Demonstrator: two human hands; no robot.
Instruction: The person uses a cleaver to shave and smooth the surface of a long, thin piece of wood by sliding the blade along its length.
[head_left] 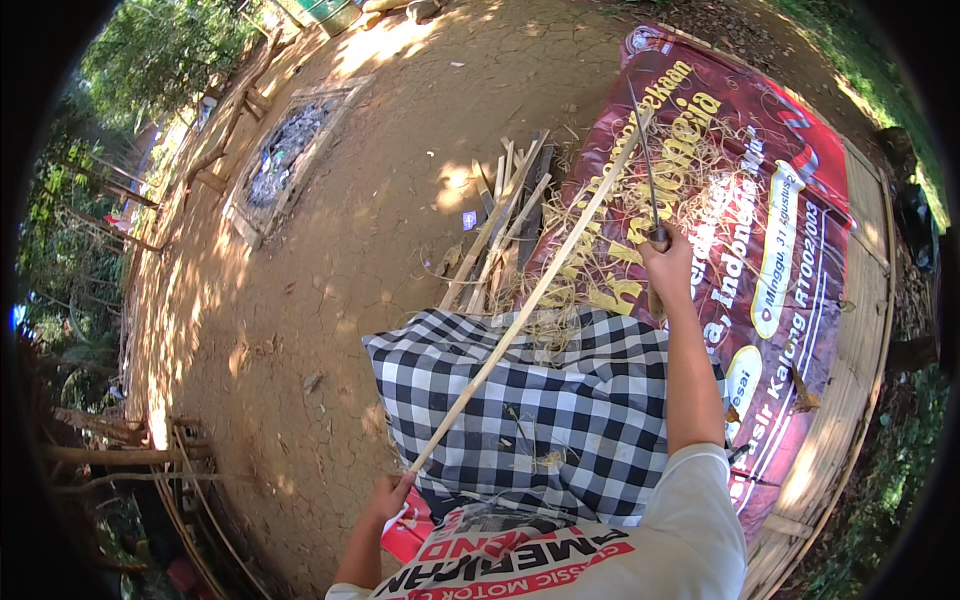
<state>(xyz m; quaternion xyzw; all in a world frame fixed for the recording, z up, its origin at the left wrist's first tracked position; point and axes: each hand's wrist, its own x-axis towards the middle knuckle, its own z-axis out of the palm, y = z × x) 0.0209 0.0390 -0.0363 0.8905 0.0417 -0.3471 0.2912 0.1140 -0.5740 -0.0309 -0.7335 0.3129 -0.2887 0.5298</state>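
Observation:
A long pale strip of bamboo or wood (530,300) runs diagonally from beside my waist to the far right. My left hand (388,497) is closed on its near end. My right hand (670,265), arm stretched forward, grips the handle of a long, thin-bladed knife (650,170). The dark blade points away from me and crosses or lies close to the strip near its far end; whether they touch I cannot tell. Thin curled shavings (590,235) lie scattered beneath both. A black-and-white checked cloth (520,410) covers my lap under the strip.
A dark red printed banner (800,270) is spread over a bamboo-slat platform (860,290) on the right. Several cut strips (490,260) lie piled beyond my lap. Farther left, a framed ash pit (290,150) sits in cracked bare earth (330,270). Wooden poles (130,453) stand at left.

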